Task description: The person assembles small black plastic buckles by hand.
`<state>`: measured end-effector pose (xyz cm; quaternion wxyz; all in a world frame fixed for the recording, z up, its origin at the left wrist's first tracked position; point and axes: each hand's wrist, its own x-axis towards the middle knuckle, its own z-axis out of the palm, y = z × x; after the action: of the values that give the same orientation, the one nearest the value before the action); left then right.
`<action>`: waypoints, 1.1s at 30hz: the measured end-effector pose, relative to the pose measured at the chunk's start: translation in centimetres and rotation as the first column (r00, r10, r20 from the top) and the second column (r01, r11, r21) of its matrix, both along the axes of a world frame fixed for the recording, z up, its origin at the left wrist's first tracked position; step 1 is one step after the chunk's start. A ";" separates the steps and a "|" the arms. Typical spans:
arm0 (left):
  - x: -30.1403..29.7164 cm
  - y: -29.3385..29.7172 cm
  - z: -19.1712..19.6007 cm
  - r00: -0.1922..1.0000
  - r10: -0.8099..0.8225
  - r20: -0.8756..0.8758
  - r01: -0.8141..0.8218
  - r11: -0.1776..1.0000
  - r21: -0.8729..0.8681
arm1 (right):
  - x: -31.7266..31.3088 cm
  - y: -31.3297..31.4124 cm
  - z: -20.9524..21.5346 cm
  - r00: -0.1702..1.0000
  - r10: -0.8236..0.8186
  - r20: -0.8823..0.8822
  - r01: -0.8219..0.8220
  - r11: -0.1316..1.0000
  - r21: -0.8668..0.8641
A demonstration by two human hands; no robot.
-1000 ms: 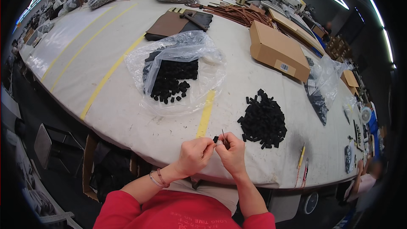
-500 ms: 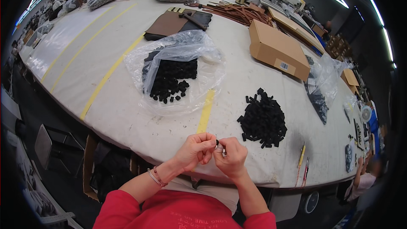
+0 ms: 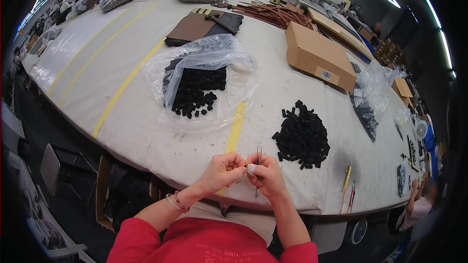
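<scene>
Between my hands, at the table (image 3: 146, 131) edge, right hand (image 3: 265, 175) pinches upright tweezers (image 3: 259, 158), left hand (image 3: 222, 170) clenches on a tiny piece I can't make out; best kept close, pile (image 3: 302, 135) just beyond right.

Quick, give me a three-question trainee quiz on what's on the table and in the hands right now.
1. True or false: the loose pile of black pieces lies to the right of the clear plastic bag.
2. What does the right hand hold upright? A) thin metal tweezers B) a pencil C) a brush
3. Fill in: the left hand meets the right one at the table's near ____.

Key: 1 true; 2 A; 3 edge.
</scene>
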<state>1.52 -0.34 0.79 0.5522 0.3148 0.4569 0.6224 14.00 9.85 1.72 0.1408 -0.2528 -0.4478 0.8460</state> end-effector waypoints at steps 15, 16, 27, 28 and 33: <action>-0.5 -0.9 1.6 0.983 -0.097 -0.156 0.103 0.994 0.033 | 0.8 0.0 -0.6 0.972 0.188 -0.144 -0.203 0.975 -0.096; -0.4 -1.0 1.5 0.972 -0.082 -0.220 0.094 0.995 0.043 | 0.7 0.0 -0.4 0.971 0.189 -0.144 -0.204 0.974 -0.096; 0.3 0.4 -1.1 0.892 0.338 -0.301 -0.293 0.938 0.186 | 0.6 -0.6 1.0 0.971 0.004 0.238 -0.139 0.823 0.551; -0.1 0.5 -0.7 0.959 0.207 0.193 -0.197 0.978 -0.070 | 0.7 -0.5 0.7 0.971 0.007 0.238 -0.140 0.823 0.550; -0.2 0.8 -0.7 0.929 0.128 0.347 -0.084 0.987 -0.139 | 1.0 -0.6 0.7 0.963 0.092 0.252 -0.210 0.845 0.492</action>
<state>1.33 0.43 0.06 0.6092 0.1380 0.4032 0.6688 15.05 9.28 2.45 0.0856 -0.2612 -0.6887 0.6709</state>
